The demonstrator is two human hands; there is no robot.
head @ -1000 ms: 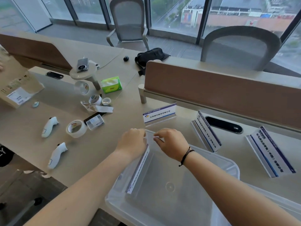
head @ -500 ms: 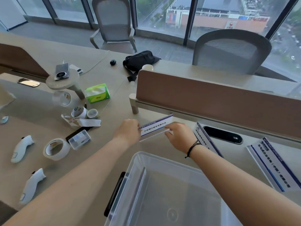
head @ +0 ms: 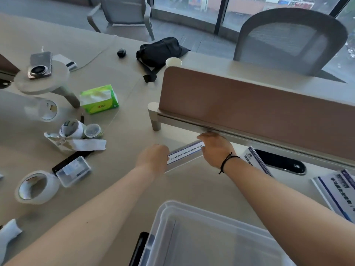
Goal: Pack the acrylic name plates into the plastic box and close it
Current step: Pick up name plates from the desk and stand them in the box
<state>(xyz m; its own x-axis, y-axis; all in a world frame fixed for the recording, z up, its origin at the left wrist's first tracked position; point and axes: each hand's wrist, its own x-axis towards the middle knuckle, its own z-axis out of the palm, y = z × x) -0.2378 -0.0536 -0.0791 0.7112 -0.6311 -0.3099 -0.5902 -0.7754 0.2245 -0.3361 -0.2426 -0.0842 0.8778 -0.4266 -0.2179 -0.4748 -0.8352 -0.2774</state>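
Observation:
An acrylic name plate (head: 185, 153) with a white and blue label stands on the table in front of the desk divider. My left hand (head: 153, 159) grips its left end and my right hand (head: 216, 148) grips its right end. The clear plastic box (head: 192, 237) sits open at the bottom of the view, nearer to me, with one plate leaning against its left wall. To the right, a second name plate (head: 256, 160) and a third name plate (head: 336, 191) rest on the table.
A brown desk divider (head: 249, 108) runs just behind the held plate. Left of my arms lie a tape roll (head: 36, 187), a small clear case (head: 74, 170), crumpled wrappers (head: 76, 139) and a green tissue pack (head: 99, 99). A black cable slot (head: 280, 162) sits under the divider.
Both hands left the plate placed in the box, reached forward over the table and took hold of the ends of the name plate by the divider. The camera tilted forward.

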